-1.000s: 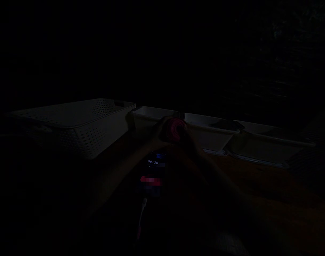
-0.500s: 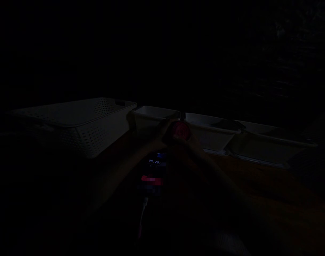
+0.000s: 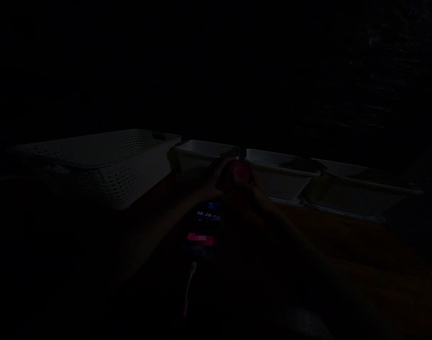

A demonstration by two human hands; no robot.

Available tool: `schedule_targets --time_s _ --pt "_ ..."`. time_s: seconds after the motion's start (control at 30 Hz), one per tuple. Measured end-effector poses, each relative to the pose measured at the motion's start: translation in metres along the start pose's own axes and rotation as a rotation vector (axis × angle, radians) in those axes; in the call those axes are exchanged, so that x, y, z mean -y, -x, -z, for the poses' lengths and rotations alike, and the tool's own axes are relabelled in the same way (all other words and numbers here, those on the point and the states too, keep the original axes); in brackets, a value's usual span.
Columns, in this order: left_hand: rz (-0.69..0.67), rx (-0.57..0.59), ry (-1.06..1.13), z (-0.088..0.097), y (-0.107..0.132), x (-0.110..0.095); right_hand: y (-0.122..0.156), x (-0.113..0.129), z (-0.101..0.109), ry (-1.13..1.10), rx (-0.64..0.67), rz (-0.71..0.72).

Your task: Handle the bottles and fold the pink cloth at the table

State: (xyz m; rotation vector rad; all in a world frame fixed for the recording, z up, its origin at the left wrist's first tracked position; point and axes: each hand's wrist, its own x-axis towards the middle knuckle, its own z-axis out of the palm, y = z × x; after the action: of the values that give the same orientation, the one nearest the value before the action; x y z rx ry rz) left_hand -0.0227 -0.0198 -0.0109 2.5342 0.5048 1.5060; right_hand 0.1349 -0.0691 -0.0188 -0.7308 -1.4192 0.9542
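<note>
A pink roll (image 3: 239, 173) sits between both hands, raised just above the bench (image 3: 343, 236) and in front of the gap between two white tubs. The left hand (image 3: 217, 175) has its grip closed around the roll's left side; the right hand (image 3: 249, 186) has its grip closed on the right and lower side. The scene is very dark, so the fingers cannot be told apart.

Just below the hands a phone (image 3: 206, 226) lies on the bench, its screen lit with a timer, and a cable (image 3: 189, 278) runs from its near end. A perforated white basket (image 3: 105, 170) stands to the left. Three tubs follow in a row: left tub (image 3: 198, 156), middle tub (image 3: 283, 177), right tub (image 3: 353, 193).
</note>
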Motion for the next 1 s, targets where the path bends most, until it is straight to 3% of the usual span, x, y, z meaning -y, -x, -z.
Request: schedule_targets --time_s 0.27,0.63,1.0 --pt "-0.019 0.002 0.006 -0.003 0.002 0.007 -0.005 -0.009 0.002 -0.074 -0.011 -0.001" --pt "-0.004 0.016 0.056 -0.003 0.002 0.008 -0.011 -0.011 0.006 -0.154 -0.039 -0.119" --pt "0.006 0.040 0.039 -0.001 0.002 0.008 -0.009 -0.012 0.009 -0.124 -0.008 -0.090"
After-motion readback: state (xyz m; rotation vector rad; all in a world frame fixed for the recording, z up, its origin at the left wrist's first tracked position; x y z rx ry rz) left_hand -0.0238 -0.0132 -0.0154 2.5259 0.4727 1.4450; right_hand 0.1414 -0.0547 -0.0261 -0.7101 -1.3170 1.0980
